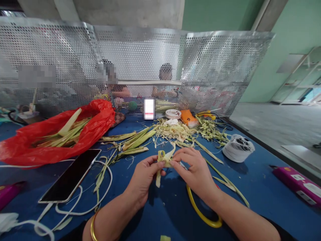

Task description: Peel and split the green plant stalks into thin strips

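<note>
A pale green corn husk strip (168, 157), looped and folded, is held up above the blue table. My left hand (143, 177) pinches it from the left between thumb and fingers, and one end hangs below the fingertips. From the right, my right hand (194, 167) closes thumb and fingertips on the same strip. Beneath my right wrist lies a curved yellow loop (200, 211), partly covered by the hand and forearm. A bit of metal shows beside the right fingers, too covered to name. A small husk piece (165, 238) lies at the near edge.
Left, a red plastic bag (100, 115) holds husks, near a phone (72, 175) with white cables. Husk leaves (139, 139) and scraps (175, 131) lie ahead. A white cord roll (238, 148) and purple device (297, 184) stand right. People sit behind the perforated metal screen (135, 50).
</note>
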Available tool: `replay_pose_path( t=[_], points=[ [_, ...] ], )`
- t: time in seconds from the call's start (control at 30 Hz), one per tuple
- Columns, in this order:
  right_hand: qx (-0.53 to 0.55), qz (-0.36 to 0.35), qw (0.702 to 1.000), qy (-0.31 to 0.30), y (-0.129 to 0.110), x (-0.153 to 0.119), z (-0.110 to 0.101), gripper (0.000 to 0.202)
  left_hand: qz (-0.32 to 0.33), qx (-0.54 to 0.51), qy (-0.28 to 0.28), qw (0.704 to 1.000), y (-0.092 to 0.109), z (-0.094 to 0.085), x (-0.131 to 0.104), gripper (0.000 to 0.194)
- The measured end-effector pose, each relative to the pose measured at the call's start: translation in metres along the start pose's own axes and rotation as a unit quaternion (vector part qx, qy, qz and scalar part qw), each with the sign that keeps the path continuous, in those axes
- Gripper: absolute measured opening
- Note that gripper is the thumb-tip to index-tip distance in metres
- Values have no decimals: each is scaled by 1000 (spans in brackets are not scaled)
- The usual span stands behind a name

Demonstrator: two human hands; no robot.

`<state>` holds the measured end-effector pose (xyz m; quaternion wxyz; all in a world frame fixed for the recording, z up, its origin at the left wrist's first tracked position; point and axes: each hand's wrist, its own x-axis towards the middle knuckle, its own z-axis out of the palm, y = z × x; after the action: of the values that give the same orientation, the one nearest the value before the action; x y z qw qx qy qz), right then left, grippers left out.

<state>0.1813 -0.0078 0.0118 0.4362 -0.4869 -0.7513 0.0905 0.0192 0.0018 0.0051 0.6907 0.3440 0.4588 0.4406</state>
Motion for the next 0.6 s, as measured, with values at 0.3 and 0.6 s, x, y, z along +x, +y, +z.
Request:
replay_pose_path(
  t=[0.3, 0.6],
  points=[
    [133, 137, 979, -69, 3, 3, 3, 11, 78, 89, 10, 993, 5, 2, -1, 35],
    [154, 185, 968, -70, 0, 4, 2, 4, 84, 107, 19, 991, 9, 6, -5, 34]
  ],
)
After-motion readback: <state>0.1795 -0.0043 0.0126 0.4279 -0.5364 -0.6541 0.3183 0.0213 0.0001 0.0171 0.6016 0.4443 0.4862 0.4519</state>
